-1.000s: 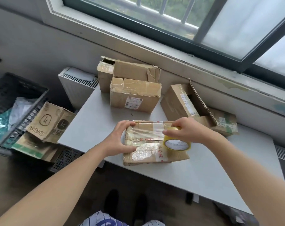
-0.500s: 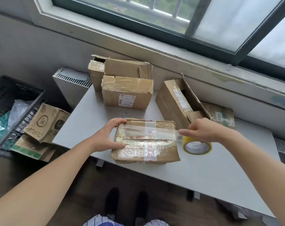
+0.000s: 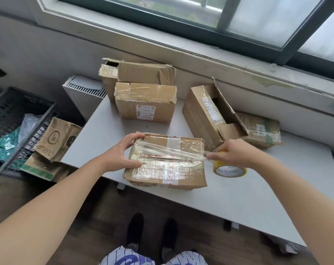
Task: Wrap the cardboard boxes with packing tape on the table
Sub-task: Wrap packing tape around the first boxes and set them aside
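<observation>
Cardboard box [image 3: 166, 169]: flat, brown, tape-covered, at the near edge of the grey table [image 3: 229, 197].
Tape roll [image 3: 230, 170]: yellow, printed "MADE IN CHINA", just right of the box.
Left hand [image 3: 122, 152]: grips the box's left end.
Right hand [image 3: 233, 152]: curled round the roll, with a clear strip stretched across the box.
Boxes on table: five.

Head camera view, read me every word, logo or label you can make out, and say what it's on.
"MADE IN CHINA": core of the tape roll.
"k" in a circle, and roughly "xemenc": printed box left of the table.
Shipping labels on the back box and open box: too small.
Red print on the taped box: blurred.
</observation>
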A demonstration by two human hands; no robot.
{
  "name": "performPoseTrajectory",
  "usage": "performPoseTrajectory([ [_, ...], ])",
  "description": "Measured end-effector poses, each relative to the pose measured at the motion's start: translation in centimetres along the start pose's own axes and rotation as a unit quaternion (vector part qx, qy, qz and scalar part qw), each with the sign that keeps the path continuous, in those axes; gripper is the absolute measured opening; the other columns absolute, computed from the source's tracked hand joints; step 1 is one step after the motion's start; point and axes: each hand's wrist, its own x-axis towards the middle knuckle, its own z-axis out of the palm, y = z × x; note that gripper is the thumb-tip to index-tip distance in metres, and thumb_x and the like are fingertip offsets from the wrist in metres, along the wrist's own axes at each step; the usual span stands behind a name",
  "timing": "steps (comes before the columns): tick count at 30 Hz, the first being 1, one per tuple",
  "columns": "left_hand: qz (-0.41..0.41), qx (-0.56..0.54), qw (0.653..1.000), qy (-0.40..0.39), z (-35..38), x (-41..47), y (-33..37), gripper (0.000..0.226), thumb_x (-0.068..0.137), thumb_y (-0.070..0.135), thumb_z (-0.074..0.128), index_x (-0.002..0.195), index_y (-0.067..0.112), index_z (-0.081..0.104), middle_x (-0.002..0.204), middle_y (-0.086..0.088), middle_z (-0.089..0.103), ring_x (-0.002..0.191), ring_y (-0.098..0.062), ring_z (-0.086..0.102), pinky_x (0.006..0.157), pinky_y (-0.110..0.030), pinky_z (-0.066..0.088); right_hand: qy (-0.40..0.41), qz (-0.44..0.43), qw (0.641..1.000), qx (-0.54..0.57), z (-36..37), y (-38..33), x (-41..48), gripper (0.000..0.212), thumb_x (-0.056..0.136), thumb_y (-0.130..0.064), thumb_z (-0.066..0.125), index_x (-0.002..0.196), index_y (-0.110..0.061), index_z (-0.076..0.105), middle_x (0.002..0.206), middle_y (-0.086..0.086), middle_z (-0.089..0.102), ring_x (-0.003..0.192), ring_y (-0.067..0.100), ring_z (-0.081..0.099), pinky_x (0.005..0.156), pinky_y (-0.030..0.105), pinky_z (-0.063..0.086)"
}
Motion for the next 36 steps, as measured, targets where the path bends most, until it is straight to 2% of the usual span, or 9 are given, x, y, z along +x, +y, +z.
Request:
performPoseTrajectory([
  [9,-0.03,-0.017,0.999,-0.007,0.3,-0.3,0.7,0.087,0.085,0.015,0.083,0.139,0.065,0.035,0.144,0.018,0.047,0.13,-0.002,0.051,0.086,-0.023,0.058,0.0,0.006,0.998,-0.063,2.6,0.1,1.1,0.078,0.077,-0.088,0.051,0.064,-0.011,0.057,0.063,0.004,0.064,0.065,0.018,0.06,0.056,0.033,0.042],
  [14,-0.051,-0.073,0.996,-0.02,0.9,-0.5,1.0,0.091,0.089,0.021,0.078,0.147,0.062,0.021,0.152,0.018,0.037,0.131,-0.008,0.052,0.102,-0.035,0.053,0.005,-0.01,0.999,-0.04,3.5,0.4,1.3,0.073,0.083,-0.083,0.05,0.061,-0.013,0.051,0.063,0.005,0.059,0.068,0.023,0.059,0.058,0.036,0.04],
  [17,-0.069,-0.158,0.982,0.08,2.1,0.5,1.6,0.081,0.096,0.05,0.067,0.154,0.059,0.011,0.151,0.018,0.023,0.139,-0.008,0.03,0.111,-0.044,0.034,0.01,-0.011,1.0,-0.018,4.1,0.5,1.3,0.075,0.08,-0.085,0.046,0.061,-0.012,0.048,0.063,0.007,0.058,0.07,0.026,0.059,0.064,0.039,0.047],
  [20,-0.096,-0.15,0.971,0.16,3.1,1.8,1.6,0.06,0.103,0.043,0.058,0.156,0.043,0.03,0.153,0.011,0.044,0.133,-0.013,0.05,0.113,-0.044,0.042,0.019,-0.01,0.999,0.025,4.8,0.8,1.4,0.083,0.072,-0.09,0.043,0.063,-0.009,0.052,0.062,0.007,0.058,0.069,0.026,0.06,0.06,0.038,0.045],
  [23,-0.099,-0.07,0.979,0.164,3.3,1.8,1.4,0.058,0.102,0.038,0.06,0.155,0.034,0.035,0.146,0.001,0.055,0.13,-0.02,0.056,0.11,-0.042,0.046,0.027,-0.016,0.999,0.044,5.3,1.0,1.4,0.087,0.061,-0.097,0.032,0.062,-0.012,0.053,0.06,0.005,0.056,0.064,0.023,0.057,0.059,0.037,0.041],
  [26,-0.094,0.03,0.982,0.16,3.1,1.8,2.2,0.079,0.099,0.043,0.064,0.162,0.027,0.019,0.164,-0.002,0.033,0.149,-0.022,0.035,0.116,-0.039,0.034,0.022,-0.021,0.998,0.058,5.7,1.2,1.6,0.09,0.058,-0.099,0.028,0.063,-0.013,0.055,0.063,0.006,0.06,0.067,0.023,0.059,0.06,0.039,0.044],
  [29,-0.103,0.133,0.975,0.148,3.9,2.1,3.4,0.121,0.079,0.063,0.078,0.164,0.024,0.001,0.171,0.001,0.011,0.156,-0.022,0.017,0.125,-0.049,0.022,0.026,-0.023,0.998,0.053,6.0,1.4,1.9,0.085,0.072,-0.091,0.04,0.067,-0.008,0.058,0.068,0.012,0.064,0.07,0.026,0.061,0.061,0.039,0.044],
  [33,-0.097,0.345,0.923,0.143,3.9,2.8,4.3,0.137,0.066,0.09,0.064,0.161,0.032,-0.015,0.169,0.011,-0.01,0.157,-0.02,-0.011,0.12,-0.071,0.003,0.023,-0.024,0.998,0.046,5.9,1.7,2.2,0.076,0.08,-0.084,0.049,0.065,-0.01,0.054,0.063,0.008,0.058,0.066,0.025,0.059,0.058,0.036,0.038],
  [36,-0.073,0.446,0.887,0.091,4.5,3.4,5.4,0.134,0.064,0.099,0.049,0.163,0.027,-0.005,0.169,0.009,-0.014,0.156,-0.021,-0.023,0.117,-0.077,-0.002,0.009,-0.024,0.999,0.044,5.8,1.5,2.2,0.068,0.084,-0.079,0.053,0.061,-0.015,0.052,0.062,0.004,0.057,0.063,0.02,0.056,0.058,0.036,0.038],
])
